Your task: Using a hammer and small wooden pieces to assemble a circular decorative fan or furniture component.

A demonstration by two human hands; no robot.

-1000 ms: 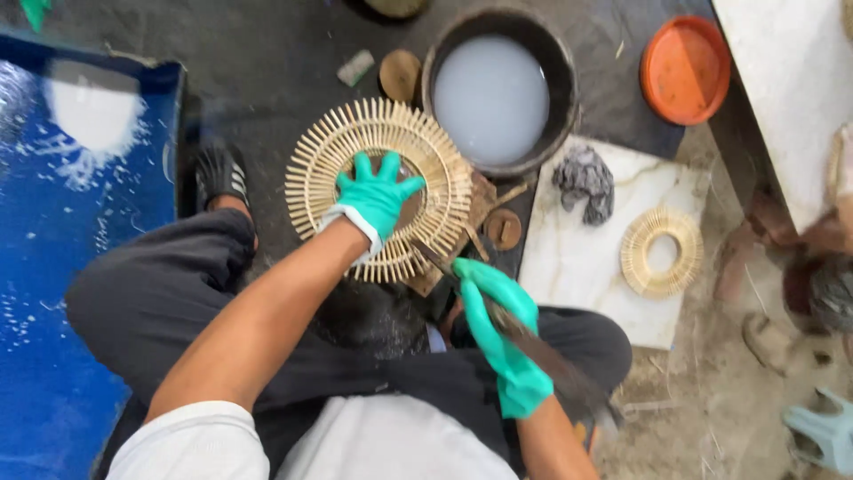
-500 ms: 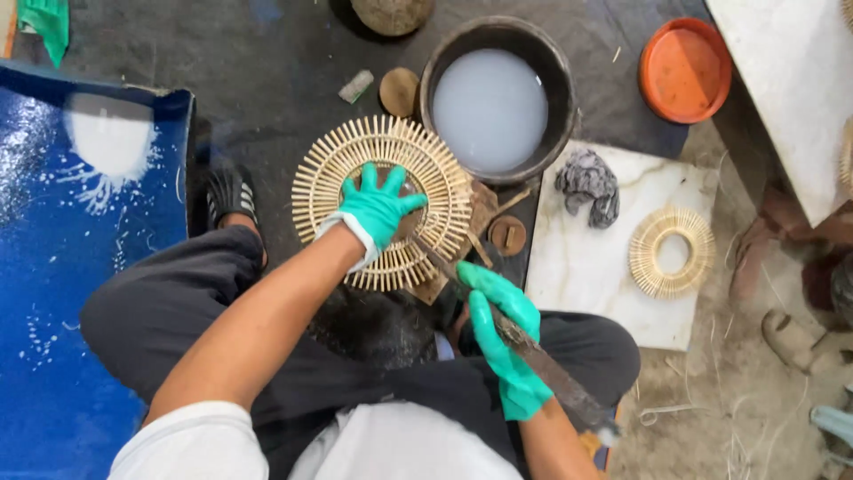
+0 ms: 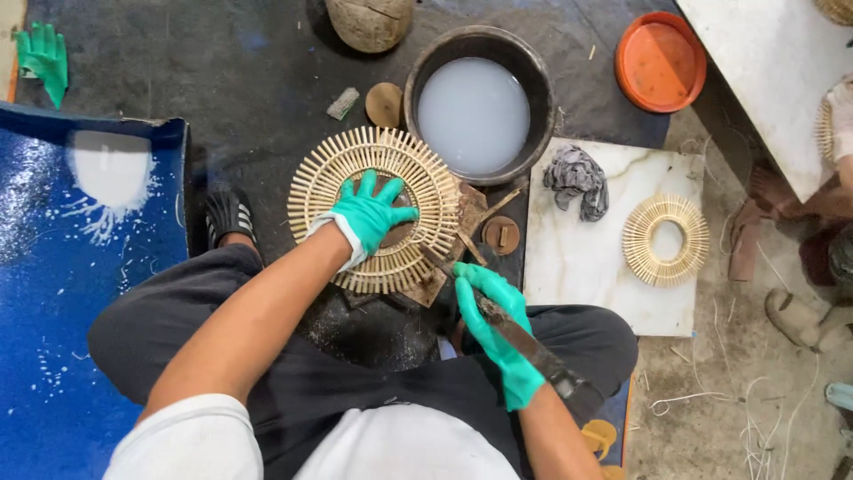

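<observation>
A round frame of radiating pale bamboo sticks (image 3: 311, 182) lies on a wooden block in front of me. My left hand (image 3: 369, 213), in a teal glove, presses flat on its middle and lower part. My right hand (image 3: 493, 329), also gloved in teal, grips a long dark knife (image 3: 533, 347) whose blade tip meets the frame's lower right rim. The knife handle runs back along my right forearm.
A dark bowl of milky liquid (image 3: 474, 111) stands behind the frame. A white marble slab (image 3: 586, 267) at right carries a grey rag (image 3: 576, 178) and a smaller stick ring (image 3: 665, 238). An orange lid (image 3: 659, 62) lies far right. A blue sheet (image 3: 80, 267) covers the left.
The view has shifted slightly. My left hand stays pressed on the frame. My right hand with the knife has edged a little closer to the frame's rim.
</observation>
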